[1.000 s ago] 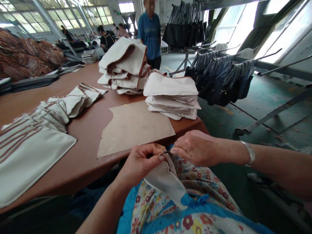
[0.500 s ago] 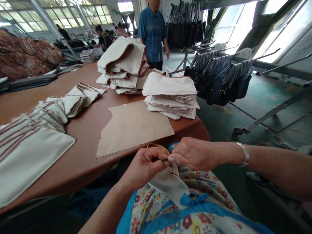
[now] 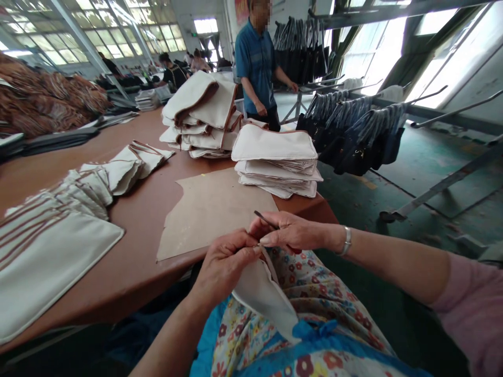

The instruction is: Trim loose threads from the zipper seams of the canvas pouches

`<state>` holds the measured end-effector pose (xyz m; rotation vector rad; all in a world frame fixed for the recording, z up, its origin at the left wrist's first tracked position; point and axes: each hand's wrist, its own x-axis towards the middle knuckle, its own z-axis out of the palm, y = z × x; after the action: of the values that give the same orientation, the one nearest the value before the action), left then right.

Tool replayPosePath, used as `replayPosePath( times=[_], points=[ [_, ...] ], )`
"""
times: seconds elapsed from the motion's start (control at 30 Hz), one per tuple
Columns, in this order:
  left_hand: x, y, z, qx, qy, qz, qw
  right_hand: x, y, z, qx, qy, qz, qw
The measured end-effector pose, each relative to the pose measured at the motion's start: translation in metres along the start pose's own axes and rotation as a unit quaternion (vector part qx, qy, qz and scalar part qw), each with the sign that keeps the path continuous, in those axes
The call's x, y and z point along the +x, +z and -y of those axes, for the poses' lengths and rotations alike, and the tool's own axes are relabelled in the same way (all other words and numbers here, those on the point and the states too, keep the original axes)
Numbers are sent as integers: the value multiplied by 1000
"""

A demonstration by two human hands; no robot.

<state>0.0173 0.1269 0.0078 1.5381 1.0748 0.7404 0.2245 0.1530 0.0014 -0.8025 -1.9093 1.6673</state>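
My left hand (image 3: 231,259) pinches the upper corner of a white bag panel (image 3: 265,293) that hangs over my lap. Against its fingertips, my right hand (image 3: 288,230) is closed around a thin dark metal tool (image 3: 267,220). The tool's slim end points up and left, while the rest is hidden in the palm; its exact kind is unclear. Right thumb and fingers also meet the panel's corner. Under the panel lies a floral apron (image 3: 330,293) with blue trim. Just beyond my hands, a flat tan sheet (image 3: 208,209) rests on the brown tabletop (image 3: 137,220).
White panels with brown edging (image 3: 58,241) lie fanned out at left. Two stacks of white pieces, a taller one (image 3: 204,115) and a nearer one (image 3: 275,144), stand at the back. Dark bags (image 3: 353,141) hang from a rack at right. A person in blue (image 3: 255,63) stands behind the table.
My right hand has shifted left and turned, so the tool now points up and left. More of the panel shows below my left hand. The person behind has turned toward the rack, arms raised.
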Motion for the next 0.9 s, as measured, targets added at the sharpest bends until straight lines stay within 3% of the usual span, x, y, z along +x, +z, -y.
replayPosePath(
  times=[0.07,0.13,0.3,0.4,0.63,0.77,0.9],
  points=[
    [5,-8,0,87,27,-21,996,6,8,-5,-28,13,-23,999],
    [11,-17,2,120,21,0,993,9,14,-5,-71,9,-70,995],
    [20,-32,9,6,-38,141,989,10,16,4,-58,74,-99,991],
    [23,-35,9,-27,-43,182,982,11,14,9,-54,107,-107,987],
    [26,-39,7,13,-61,181,981,16,15,13,-44,138,-58,988],
    [19,-35,6,159,15,144,977,14,20,6,-49,114,-91,988],
    [11,-21,10,353,107,101,924,10,23,1,-65,125,-112,984]
  ],
)
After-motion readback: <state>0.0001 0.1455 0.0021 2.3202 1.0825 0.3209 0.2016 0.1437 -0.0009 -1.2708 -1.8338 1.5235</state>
